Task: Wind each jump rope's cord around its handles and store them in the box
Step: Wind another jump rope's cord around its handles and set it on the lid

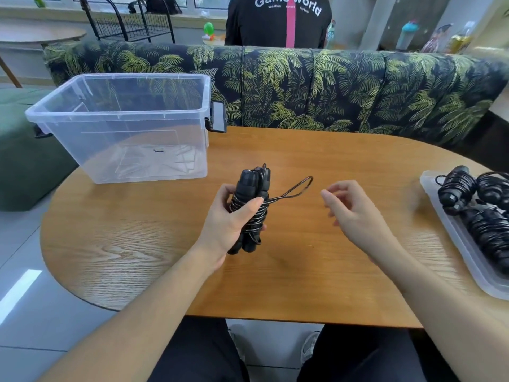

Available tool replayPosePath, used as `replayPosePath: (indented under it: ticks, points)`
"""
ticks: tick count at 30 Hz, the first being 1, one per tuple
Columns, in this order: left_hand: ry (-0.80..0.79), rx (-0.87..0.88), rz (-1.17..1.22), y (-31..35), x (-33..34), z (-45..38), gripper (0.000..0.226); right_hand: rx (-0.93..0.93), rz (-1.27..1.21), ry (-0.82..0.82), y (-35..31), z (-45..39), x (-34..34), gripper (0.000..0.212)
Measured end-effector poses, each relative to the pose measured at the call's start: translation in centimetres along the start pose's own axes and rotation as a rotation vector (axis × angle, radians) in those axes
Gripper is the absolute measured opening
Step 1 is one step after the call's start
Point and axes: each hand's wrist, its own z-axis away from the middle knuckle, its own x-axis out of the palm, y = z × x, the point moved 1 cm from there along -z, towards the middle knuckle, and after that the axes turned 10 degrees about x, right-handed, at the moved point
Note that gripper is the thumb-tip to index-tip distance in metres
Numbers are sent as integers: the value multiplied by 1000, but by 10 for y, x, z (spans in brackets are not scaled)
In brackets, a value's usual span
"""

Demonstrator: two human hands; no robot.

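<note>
Over the table (pixel 303 271), left hand (pixel 228 219) grips the upright rope (pixel 252 208); its loose loop (pixel 298 186) points toward the nearer, empty, half-curled right hand (pixel 349 210).

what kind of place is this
Probably a café or lounge-style seating area: a rounded wooden table against a palm-print upholstered bench, with another person seated back-to-back behind it.

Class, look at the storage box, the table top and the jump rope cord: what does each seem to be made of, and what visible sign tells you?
Storage box: clear glossy plastic; the sofa shows through its walls.
Table top: wood or wood-look veneer with a satin sheen; grain lines are visible.
Jump rope cord: black and shiny, probably plastic-coated; it holds a springy loop. Its core cannot be seen.
</note>
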Motion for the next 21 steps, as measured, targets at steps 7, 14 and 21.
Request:
replayPosePath:
  ticks: [7,14,21]
  points:
    - [-138,129,-198,-11,19,6,30,529,-878,-251,2,-7,29,67]
    - [-131,-32,-94,-12,22,8,21,350,-1266,-182,-1,1,33,54]
    - [-117,-231,110,-17,23,7,24,269,-1288,-290,-8,15,30,33]
